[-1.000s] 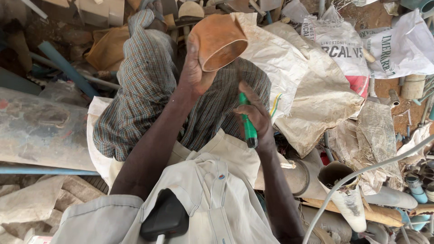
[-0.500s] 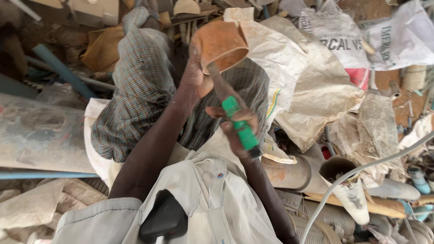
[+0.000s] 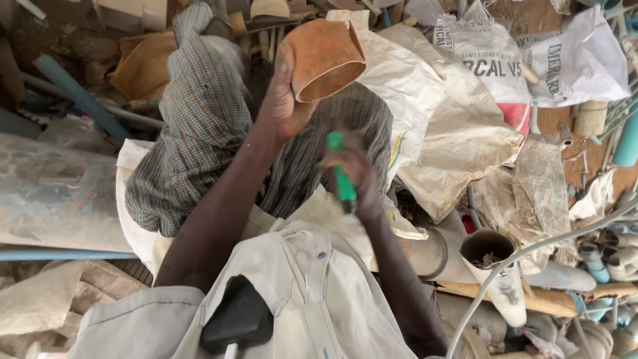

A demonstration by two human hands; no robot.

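My left hand (image 3: pixel 282 100) holds up a short brown pipe piece (image 3: pixel 323 56), its open end turned toward me. Just below and to the right, my right hand (image 3: pixel 352 169) is closed round the green handle of a tool (image 3: pixel 341 176); the hand is blurred and the tool's working end is hidden. Both arms rise over my lap, where a checked cloth (image 3: pixel 206 126) and my pale shirt (image 3: pixel 299 292) lie. A black object (image 3: pixel 239 319) hangs on my chest.
Crumpled white sacks (image 3: pixel 458 126) are heaped to the right. A grey pipe with an open end (image 3: pixel 485 249) and other pipe lengths lie at lower right. A blue pipe (image 3: pixel 66 254) and a grey sheet (image 3: pixel 53 193) lie at left. A thin grey cable (image 3: pixel 531 256) curves past.
My right hand with the green-handled tool swung up toward the brown pipe piece, then drew back down and is blurred now. The left hand kept the piece raised, shifting slightly.
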